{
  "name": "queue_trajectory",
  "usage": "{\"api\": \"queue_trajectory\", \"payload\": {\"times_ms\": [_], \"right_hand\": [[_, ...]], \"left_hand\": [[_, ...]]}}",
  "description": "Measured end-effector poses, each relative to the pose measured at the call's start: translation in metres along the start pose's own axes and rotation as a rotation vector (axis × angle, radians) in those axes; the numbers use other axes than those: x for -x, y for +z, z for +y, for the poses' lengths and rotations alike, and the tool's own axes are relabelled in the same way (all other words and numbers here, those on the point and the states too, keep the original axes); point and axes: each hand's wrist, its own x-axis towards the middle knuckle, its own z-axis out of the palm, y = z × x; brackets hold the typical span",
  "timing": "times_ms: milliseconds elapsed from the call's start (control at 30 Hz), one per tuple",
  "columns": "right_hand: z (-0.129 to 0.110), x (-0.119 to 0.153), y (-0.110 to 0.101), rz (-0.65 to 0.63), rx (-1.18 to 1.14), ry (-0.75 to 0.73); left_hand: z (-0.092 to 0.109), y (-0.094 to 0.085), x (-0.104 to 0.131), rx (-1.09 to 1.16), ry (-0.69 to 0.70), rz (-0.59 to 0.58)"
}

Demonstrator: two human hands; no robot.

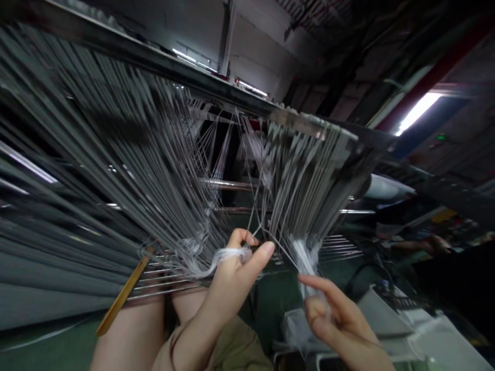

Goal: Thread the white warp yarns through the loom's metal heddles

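White threads [305, 255], thin, loosely bunched, between two hands [253, 250]

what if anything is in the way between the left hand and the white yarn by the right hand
A thin thread slants across the gap between the left hand and the white yarn by the right hand; nothing else visible does.

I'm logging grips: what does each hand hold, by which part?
Right hand: white threads, by their gathered lower part. Left hand: loose threads, between thumb and fingers; exact spot unclear.
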Motion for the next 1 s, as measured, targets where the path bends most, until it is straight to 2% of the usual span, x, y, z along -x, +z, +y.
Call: {"api": "queue_trajectory", "payload": {"times_ms": [100,167,300,533,667,800,900,1000], "right_hand": [[0.003,0.003,0.011,-0.026,0.026,0.013],[0.004,0.004,0.014,-0.061,0.095,0.002],[0.006,0.003,0.017,-0.009,0.149,-0.049],[0.016,-0.001,0.024,-0.085,0.156,-0.12],[0.018,-0.003,0.022,-0.031,0.207,-0.147],[0.017,-0.01,0.02,-0.038,0.237,-0.188],[0.024,-0.015,0.02,-0.1,0.131,-0.229],[0.036,-0.011,0.017,-0.115,-0.081,-0.15]], "left_hand": [[0.004,0.009,0.003,-0.43,0.067,0.177],[0.004,0.014,0.003,-0.611,0.103,0.236],[0.005,0.015,0.001,-0.746,0.105,0.269],[0.014,0.014,0.004,-0.986,0.059,0.241],[0.011,0.011,0.017,-0.995,0.083,0.178],[0.007,0.0,0.037,-0.956,0.062,0.199],[0.002,-0.007,0.046,-0.88,-0.037,0.118],[-0.005,-0.007,0.053,-0.646,-0.07,0.004]]}}
